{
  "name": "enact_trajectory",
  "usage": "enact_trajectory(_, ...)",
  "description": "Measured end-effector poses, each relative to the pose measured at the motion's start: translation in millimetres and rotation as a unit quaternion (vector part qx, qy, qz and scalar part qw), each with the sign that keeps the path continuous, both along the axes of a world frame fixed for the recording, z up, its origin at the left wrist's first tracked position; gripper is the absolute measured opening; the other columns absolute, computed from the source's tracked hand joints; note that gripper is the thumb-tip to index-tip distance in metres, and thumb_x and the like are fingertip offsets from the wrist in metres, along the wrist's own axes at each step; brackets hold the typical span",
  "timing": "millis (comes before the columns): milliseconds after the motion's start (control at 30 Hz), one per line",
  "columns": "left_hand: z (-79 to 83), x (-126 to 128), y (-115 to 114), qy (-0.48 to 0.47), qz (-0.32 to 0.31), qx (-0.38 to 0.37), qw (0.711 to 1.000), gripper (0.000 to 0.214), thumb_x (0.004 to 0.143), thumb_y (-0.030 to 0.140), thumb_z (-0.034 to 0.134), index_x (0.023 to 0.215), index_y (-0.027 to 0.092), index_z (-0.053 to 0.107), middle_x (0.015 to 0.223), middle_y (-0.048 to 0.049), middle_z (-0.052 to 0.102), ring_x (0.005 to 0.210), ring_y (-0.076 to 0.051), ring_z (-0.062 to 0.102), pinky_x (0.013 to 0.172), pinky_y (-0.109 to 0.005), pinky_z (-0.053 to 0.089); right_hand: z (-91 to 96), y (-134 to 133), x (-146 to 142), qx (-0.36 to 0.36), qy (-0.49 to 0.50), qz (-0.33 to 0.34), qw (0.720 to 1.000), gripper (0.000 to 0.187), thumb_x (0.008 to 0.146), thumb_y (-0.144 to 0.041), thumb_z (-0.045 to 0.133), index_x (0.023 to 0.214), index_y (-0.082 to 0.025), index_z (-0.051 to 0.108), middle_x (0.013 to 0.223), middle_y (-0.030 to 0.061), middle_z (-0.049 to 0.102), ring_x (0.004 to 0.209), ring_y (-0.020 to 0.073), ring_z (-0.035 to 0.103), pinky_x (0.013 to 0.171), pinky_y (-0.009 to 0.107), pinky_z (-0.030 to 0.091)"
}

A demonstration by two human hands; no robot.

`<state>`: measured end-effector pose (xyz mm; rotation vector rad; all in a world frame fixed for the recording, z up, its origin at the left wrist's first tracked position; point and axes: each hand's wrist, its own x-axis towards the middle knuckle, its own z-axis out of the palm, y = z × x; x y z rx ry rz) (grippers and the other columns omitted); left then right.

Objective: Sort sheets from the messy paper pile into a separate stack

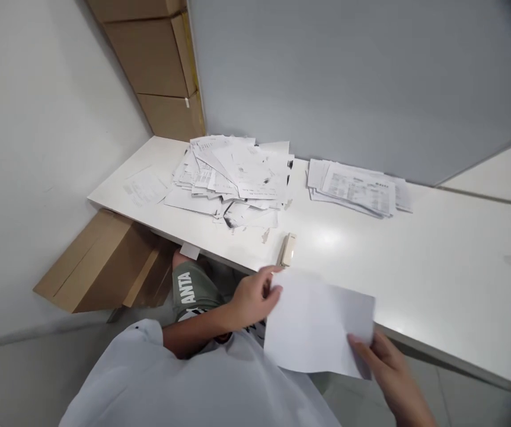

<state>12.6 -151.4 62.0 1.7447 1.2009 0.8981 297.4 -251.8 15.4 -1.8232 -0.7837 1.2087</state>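
Note:
A blank white sheet of paper (318,326) is held in front of my body, slightly curved along its lower edge. My right hand (382,362) grips its right side, thumb on top and fingers beneath. At the upper left corner, my left hand (255,296) is closed with its fingertips on the paper's edge. Just beyond that corner, a small beige stapler (288,250) lies at the front edge of the white table (451,273).
A messy heap of printed papers (238,169) covers the left part of the table. Farther right lies a neater stack of printed sheets (357,188). Cardboard boxes (149,56) are piled behind at the left, and an open carton (99,261) stands below the table's left end.

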Motion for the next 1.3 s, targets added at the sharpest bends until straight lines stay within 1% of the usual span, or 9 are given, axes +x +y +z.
enact_trajectory(100,-27.3,-19,8,0.001,0.043,-0.121,0.992,0.038,0.084,0.021,0.056,0.122,0.020,0.050,0.070,0.0056,0.055,0.059,-0.009,0.052,0.059,-0.021,0.043,-16.4,-2,-25,-0.026,0.051,0.005,0.998,0.057,0.057,-0.053,0.082,0.102,-0.019,0.071,0.097,0.0097,0.075,0.083,0.0280,0.068,0.067,0.035,0.056)
enact_trajectory(233,-49.2,-13,24,-0.008,0.025,-0.165,0.986,0.031,0.084,0.018,0.054,0.116,0.020,0.052,0.078,0.0028,0.060,0.064,-0.011,0.056,0.062,-0.022,0.044,-27.0,4,-28,-0.007,0.075,-0.056,0.996,0.057,0.058,-0.049,0.082,0.104,-0.018,0.070,0.100,0.0107,0.075,0.084,0.0275,0.069,0.070,0.036,0.055)
enact_trajectory(333,-43.1,-7,32,0.044,0.013,-0.148,0.988,0.031,0.086,0.020,0.054,0.117,0.021,0.054,0.078,0.0025,0.063,0.065,-0.012,0.059,0.065,-0.025,0.047,-22.0,11,-17,-0.007,0.092,-0.088,0.992,0.053,0.056,-0.046,0.082,0.100,-0.018,0.071,0.096,0.0099,0.075,0.082,0.0273,0.070,0.068,0.035,0.055)
enact_trajectory(533,-8.1,0,61,0.129,0.026,-0.048,0.990,0.027,0.092,0.030,0.049,0.116,0.023,0.057,0.086,-0.0001,0.066,0.068,-0.015,0.061,0.069,-0.028,0.049,-14.3,21,-5,-0.006,0.108,-0.073,0.991,0.050,0.059,-0.045,0.082,0.098,-0.017,0.071,0.090,0.0093,0.075,0.077,0.0283,0.070,0.063,0.036,0.055)
enact_trajectory(600,1.7,16,79,0.133,0.030,0.021,0.990,0.028,0.094,0.028,0.046,0.119,0.021,0.056,0.094,-0.0030,0.067,0.082,-0.018,0.063,0.078,-0.030,0.051,-15.2,22,-5,-0.010,0.118,-0.069,0.991,0.050,0.060,-0.045,0.082,0.100,-0.018,0.070,0.090,0.0093,0.075,0.078,0.0288,0.070,0.064,0.037,0.056)
enact_trajectory(667,6.5,39,99,0.143,-0.016,0.096,0.985,0.030,0.094,0.024,0.046,0.122,0.019,0.055,0.109,-0.0067,0.066,0.103,-0.021,0.060,0.091,-0.034,0.049,-16.1,23,-6,-0.014,0.128,-0.069,0.989,0.049,0.060,-0.045,0.082,0.100,-0.018,0.070,0.090,0.0089,0.075,0.077,0.0290,0.070,0.064,0.037,0.056)
enact_trajectory(833,-5.6,88,135,0.253,-0.140,0.134,0.948,0.031,0.093,0.019,0.047,0.122,0.014,0.057,0.123,-0.0115,0.063,0.123,-0.029,0.049,0.103,-0.044,0.041,-15.8,22,-9,-0.010,0.149,-0.079,0.986,0.051,0.058,-0.046,0.084,0.099,-0.018,0.070,0.091,0.0093,0.076,0.077,0.0286,0.070,0.066,0.037,0.055)
enact_trajectory(1033,-26.9,90,143,0.258,-0.128,0.106,0.952,0.027,0.094,0.015,0.044,0.114,0.018,0.061,0.117,-0.0081,0.065,0.117,-0.026,0.051,0.099,-0.042,0.043,-13.4,24,-17,-0.004,0.168,-0.085,0.982,0.056,0.056,-0.049,0.085,0.100,-0.019,0.071,0.093,0.0108,0.076,0.080,0.0306,0.071,0.070,0.040,0.056)
enact_trajectory(1300,-34.2,87,136,0.228,-0.114,0.137,0.957,0.031,0.092,0.007,0.041,0.111,0.019,0.064,0.112,-0.0072,0.067,0.127,-0.026,0.046,0.103,-0.044,0.041,-19.0,26,-19,0.002,0.180,-0.091,0.979,0.051,0.059,-0.049,0.084,0.099,-0.021,0.072,0.096,0.0102,0.076,0.079,0.0299,0.071,0.067,0.038,0.056)
